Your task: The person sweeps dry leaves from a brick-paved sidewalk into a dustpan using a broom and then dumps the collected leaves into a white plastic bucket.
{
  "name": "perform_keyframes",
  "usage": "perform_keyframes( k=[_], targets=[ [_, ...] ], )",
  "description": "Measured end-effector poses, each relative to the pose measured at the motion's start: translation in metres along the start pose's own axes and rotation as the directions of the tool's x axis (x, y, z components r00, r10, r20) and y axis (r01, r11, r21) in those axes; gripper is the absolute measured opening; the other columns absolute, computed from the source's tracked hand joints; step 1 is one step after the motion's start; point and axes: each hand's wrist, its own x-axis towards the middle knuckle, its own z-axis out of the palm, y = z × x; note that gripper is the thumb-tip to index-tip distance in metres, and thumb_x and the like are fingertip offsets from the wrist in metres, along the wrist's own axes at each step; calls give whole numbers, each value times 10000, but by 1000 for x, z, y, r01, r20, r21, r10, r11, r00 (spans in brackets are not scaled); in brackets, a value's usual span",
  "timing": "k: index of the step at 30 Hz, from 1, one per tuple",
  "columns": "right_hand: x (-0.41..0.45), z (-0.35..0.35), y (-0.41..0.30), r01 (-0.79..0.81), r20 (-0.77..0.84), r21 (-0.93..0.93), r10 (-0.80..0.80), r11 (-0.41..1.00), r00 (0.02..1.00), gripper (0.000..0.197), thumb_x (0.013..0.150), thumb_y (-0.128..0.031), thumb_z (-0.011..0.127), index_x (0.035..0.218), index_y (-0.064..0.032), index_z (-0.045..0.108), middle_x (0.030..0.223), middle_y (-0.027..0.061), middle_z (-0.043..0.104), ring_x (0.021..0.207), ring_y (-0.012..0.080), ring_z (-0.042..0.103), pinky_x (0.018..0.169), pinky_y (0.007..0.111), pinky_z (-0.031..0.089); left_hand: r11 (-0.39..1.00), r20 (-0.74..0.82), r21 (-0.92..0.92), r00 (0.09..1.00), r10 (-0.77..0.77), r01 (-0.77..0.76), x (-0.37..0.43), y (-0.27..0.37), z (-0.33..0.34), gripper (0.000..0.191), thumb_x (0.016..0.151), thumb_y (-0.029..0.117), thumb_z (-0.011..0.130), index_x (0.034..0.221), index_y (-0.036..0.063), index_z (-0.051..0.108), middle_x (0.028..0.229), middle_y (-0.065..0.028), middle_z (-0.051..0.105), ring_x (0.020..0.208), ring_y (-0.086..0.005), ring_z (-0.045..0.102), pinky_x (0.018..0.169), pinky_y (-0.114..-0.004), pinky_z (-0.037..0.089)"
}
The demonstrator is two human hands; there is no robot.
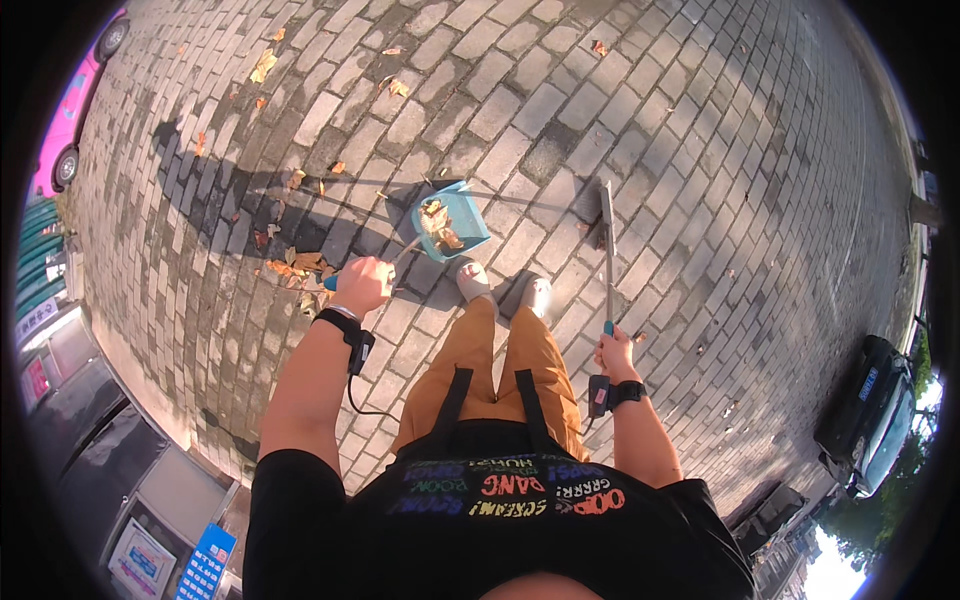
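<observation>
My left hand (365, 286) is closed around the handle of a long-handled teal dustpan (470, 214). Several dry brown and yellow leaves (439, 225) lie inside the pan, which is just in front of my left foot. My right hand (615, 351) grips the teal-ended handle of a long broom (608, 217). Its narrow head points away from me, out ahead and to the right of my feet. A heap of fallen leaves (300, 268) lies on the paving beyond my left hand, partly in shadow.
Brick paving (510, 142) spreads all round, with scattered leaves such as a yellow one (263, 66). A pink vehicle (67, 112) stands at far left, a dark car (866, 416) at right. Along the lower left runs a shopfront wall with a blue sign (205, 564).
</observation>
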Motion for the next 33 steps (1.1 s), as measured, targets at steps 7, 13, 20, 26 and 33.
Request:
perform_keyframes(
  k=[7,13,20,26,33],
  targets=[
    [-41,40,43,70,271,-228,-5,971,963,296,803,2,449,1089,-67,480,592,2,420,439,85,406,363,227,321,985,191,69,967,-168,158,-10,0,5,90,636,171,568,687,109,607,679,-105,604,686,-304,595,616,-397,475],
    [-89,21,-9,46,533,-270,110,962,839,536,806,-8,484,1324,-58,354,603,-9,449,440,61,363,385,196,274,993,-77,-37,990,-117,115,-44,-17,19,48,636,170,572,677,158,595,655,-95,579,692,-291,581,623,-400,457],
    [-111,44,-67,292,556,-391,-29,873,830,523,813,-21,492,1319,-64,364,626,-12,466,441,53,359,388,209,278,850,-9,-253,877,-480,462,-77,-12,19,113,672,153,603,764,113,657,723,-117,625,714,-303,590,640,-407,465],
    [-120,82,-141,377,592,-450,-46,810,805,521,812,-8,458,1319,-62,353,623,-23,421,445,48,345,396,194,284,694,-96,-401,726,-681,598,-81,-7,17,129,718,183,602,799,101,661,725,-139,626,713,-318,596,641,-401,474],
    [-86,147,-217,343,639,-377,-26,860,769,527,841,-48,464,1343,-67,305,633,-16,442,453,53,348,396,192,289,550,-107,-490,579,-808,676,-32,-21,-1,123,681,167,589,781,126,648,758,-135,626,741,-323,595,666,-405,478]
  ],
)
